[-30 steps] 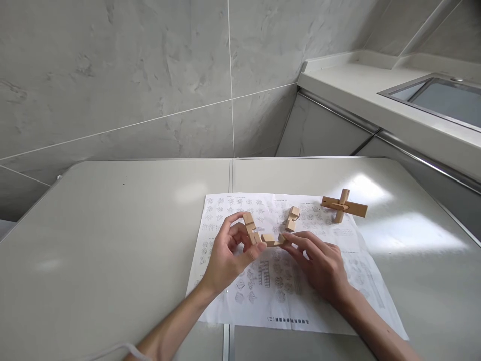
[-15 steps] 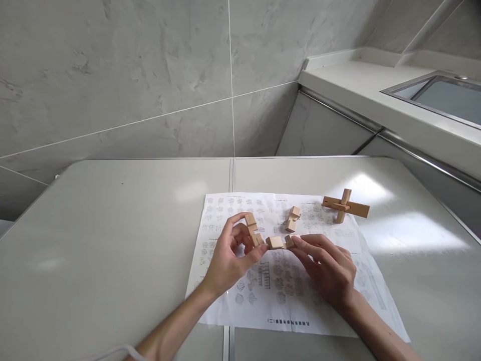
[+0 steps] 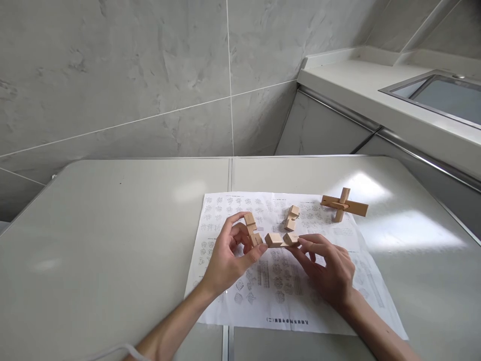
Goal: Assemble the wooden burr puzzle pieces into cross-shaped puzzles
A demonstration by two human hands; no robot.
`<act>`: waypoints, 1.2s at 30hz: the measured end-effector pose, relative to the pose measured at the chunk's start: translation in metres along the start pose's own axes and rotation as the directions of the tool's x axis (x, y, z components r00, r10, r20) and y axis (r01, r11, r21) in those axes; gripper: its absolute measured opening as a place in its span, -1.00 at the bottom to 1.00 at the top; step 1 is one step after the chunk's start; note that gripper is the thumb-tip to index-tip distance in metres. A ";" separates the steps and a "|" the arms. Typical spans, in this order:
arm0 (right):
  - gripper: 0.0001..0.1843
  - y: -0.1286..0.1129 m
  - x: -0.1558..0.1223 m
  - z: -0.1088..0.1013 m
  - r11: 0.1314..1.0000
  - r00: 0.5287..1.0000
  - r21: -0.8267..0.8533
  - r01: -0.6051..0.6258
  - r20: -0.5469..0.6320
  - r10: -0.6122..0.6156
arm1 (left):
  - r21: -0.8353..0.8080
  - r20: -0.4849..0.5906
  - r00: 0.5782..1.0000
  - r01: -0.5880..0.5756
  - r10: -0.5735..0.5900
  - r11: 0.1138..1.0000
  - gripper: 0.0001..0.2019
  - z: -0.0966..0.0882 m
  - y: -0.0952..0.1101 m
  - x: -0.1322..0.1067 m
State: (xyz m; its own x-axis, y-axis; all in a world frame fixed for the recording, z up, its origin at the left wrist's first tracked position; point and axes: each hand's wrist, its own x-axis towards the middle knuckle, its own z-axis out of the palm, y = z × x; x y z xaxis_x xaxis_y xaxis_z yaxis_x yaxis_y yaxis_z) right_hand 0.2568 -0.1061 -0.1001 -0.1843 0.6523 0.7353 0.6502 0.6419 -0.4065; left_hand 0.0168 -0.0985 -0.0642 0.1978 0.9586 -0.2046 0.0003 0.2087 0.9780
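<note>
Between the fingers of my left hand (image 3: 235,250) is a notched wooden puzzle piece (image 3: 251,225), held tilted. My right hand (image 3: 328,265) pinches the right end of a second notched wooden puzzle piece (image 3: 273,239), whose notch faces up. The two pieces are close together at my left thumb tip; whether they touch, I cannot tell. Just beyond them, a third notched piece (image 3: 291,218) lies on the printed sheet (image 3: 240,313). A cross of interlocked wooden pieces (image 3: 343,204) rests at the sheet's upper right edge.
The sheet carries rows of small line drawings and lies on a pale folding table (image 3: 112,240) with a centre seam. A grey tiled wall (image 3: 150,75) stands behind. To the right is a white counter (image 3: 345,80) with a sink (image 3: 443,95). A white cord (image 3: 116,348) runs near my left forearm.
The piece in my right hand has turned slightly, so its notch and right block show more. My right fingers have shifted to its end. My left hand holds nearly still.
</note>
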 end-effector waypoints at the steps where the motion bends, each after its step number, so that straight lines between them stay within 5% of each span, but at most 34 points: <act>1: -0.75 0.000 0.000 0.000 1.000 1.000 0.006 -0.005 0.000 0.005 | 0.001 0.004 1.000 0.002 -0.002 1.000 -0.29 0.000 0.000 0.000; 18: -0.84 -0.004 0.007 0.003 0.927 0.947 0.198 -0.320 0.024 0.321 | 0.091 0.060 0.997 -0.051 0.046 0.995 -0.29 0.004 0.002 -0.003; 29: -0.87 -0.004 0.007 0.003 0.970 0.961 0.079 -0.229 0.178 0.212 | -0.067 -0.268 0.960 -0.104 0.082 0.992 -0.32 0.001 -0.002 0.002; 32: -0.89 -0.003 0.013 0.007 0.989 0.959 0.041 -0.139 0.255 0.124 | -0.130 -0.298 0.953 -0.086 0.044 0.988 -0.31 0.000 -0.001 0.004; 36: -0.69 0.003 0.031 0.015 0.998 0.937 -0.062 -0.033 0.345 0.053 | -0.131 -0.267 0.963 -0.083 0.045 0.988 -0.30 0.000 -0.001 0.004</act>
State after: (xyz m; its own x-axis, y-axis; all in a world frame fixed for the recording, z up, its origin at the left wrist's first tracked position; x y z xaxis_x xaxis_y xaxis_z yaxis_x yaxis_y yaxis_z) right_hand 0.2420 -0.0782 -0.0870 -0.3926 0.7840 0.4808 0.7004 0.5937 -0.3962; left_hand 0.0178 -0.0952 -0.0663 -0.0712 0.9840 -0.1636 -0.1448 0.1520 0.9777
